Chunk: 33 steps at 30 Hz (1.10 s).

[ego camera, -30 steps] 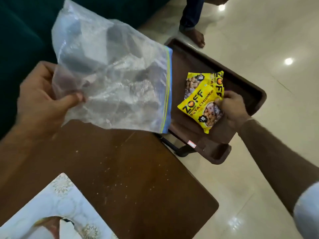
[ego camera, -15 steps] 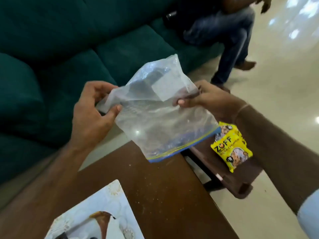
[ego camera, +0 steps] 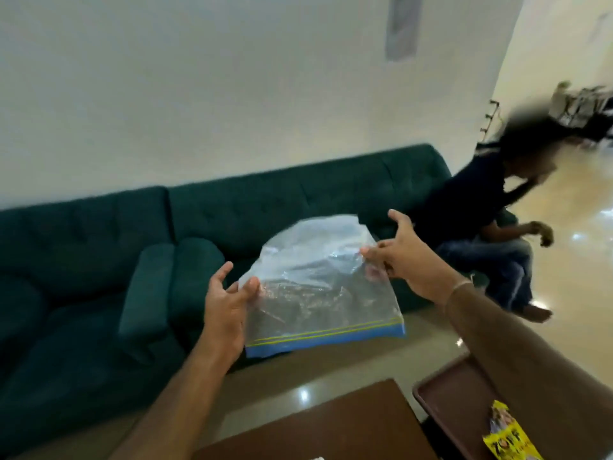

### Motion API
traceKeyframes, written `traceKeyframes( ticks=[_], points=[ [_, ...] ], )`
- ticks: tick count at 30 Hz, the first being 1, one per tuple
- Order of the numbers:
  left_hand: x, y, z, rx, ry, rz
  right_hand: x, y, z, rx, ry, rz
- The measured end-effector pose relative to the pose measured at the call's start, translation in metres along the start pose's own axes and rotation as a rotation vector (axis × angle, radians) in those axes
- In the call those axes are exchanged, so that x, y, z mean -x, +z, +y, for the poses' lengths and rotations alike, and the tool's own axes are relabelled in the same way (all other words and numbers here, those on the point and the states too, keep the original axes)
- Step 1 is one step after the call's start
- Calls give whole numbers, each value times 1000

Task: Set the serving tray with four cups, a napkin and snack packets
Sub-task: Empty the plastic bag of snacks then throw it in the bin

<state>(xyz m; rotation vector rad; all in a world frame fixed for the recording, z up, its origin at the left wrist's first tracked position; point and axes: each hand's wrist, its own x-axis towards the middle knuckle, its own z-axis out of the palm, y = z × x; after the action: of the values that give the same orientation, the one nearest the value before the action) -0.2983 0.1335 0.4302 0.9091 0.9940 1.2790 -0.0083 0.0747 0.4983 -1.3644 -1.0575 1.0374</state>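
At the frame's lower right, a yellow printed snack packet (ego camera: 504,438) lies on the brown plastic serving tray (ego camera: 441,398). At centre, the left hand (ego camera: 225,313) and right hand (ego camera: 403,257) pinch a clear zip-top plastic bag (ego camera: 318,287) above the green sofa (ego camera: 99,260). With such light pinches, the limp bag could slip floorward.

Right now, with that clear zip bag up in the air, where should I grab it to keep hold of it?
Probably pinch the stiff blue zip strip along the plastic bag's lower edge, coming from below. The crumpled film above is limp, while the left hand and right hand pinch only its sides.
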Motion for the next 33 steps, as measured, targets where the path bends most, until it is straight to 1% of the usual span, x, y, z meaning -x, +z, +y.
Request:
traceKeyframes(
  ticks=[2, 4, 5, 6, 7, 9, 10, 11, 13, 15, 16, 18, 19, 20, 22, 23, 25, 26, 28, 29, 30, 31, 33],
  points=[
    [15, -31, 47, -48, 97, 0, 16, 32, -31, 94, -98, -43],
    [35, -62, 90, -148, 167, -23, 36, 69, -66, 304, -207, -85],
    [43, -75, 107, -231, 208, -40, 45, 84, -82, 426, -253, -78],
    [53, -91, 127, -356, 262, -41, 54, 103, -103, 519, -290, -62],
    [63, -106, 145, -523, 322, -12, 64, 122, -122, 564, -312, -51],
    [79, -134, 182, -867, 471, 80, 83, 158, -159, 596, -356, -65],
    [85, -142, 198, -975, 534, 46, 92, 174, -175, 611, -371, -94],
    [92, -148, 216, -1035, 572, -45, 101, 193, -190, 630, -386, -142],
    [106, -147, 247, -1079, 551, -277, 120, 233, -217, 659, -411, -288],
    [117, -139, 266, -1051, 488, -430, 135, 270, -237, 666, -457, -425],
    [123, -139, 272, -1010, 476, -442, 141, 288, -247, 654, -488, -481],
    [131, -147, 281, -887, 478, -352, 148, 314, -261, 591, -547, -550],
    [134, -157, 285, -815, 473, -294, 147, 323, -265, 571, -581, -544],
    [137, -167, 288, -746, 456, -242, 144, 327, -267, 569, -616, -492],
    [144, -195, 293, -624, 400, -146, 141, 336, -263, 526, -668, -341],
    [149, -209, 296, -552, 363, -121, 142, 341, -257, 438, -639, -311],
    [157, -232, 301, -387, 313, -99, 142, 355, -235, 259, -451, -365],
    [161, -243, 303, -324, 302, -73, 142, 366, -220, 201, -322, -454],
    [167, -259, 309, -223, 280, -20, 145, 393, -189, 47, -78, -715],
    [170, -266, 310, -173, 269, 2, 146, 408, -176, -23, 4, -842],
    [172, -274, 310, -124, 257, 17, 148, 421, -166, -55, 40, -928],
    [174, -285, 310, -81, 253, 37, 149, 436, -159, -51, 31, -970],
    [182, -310, 311, -62, 241, 37, 151, 465, -151, -49, -57, -930]
  ],
)
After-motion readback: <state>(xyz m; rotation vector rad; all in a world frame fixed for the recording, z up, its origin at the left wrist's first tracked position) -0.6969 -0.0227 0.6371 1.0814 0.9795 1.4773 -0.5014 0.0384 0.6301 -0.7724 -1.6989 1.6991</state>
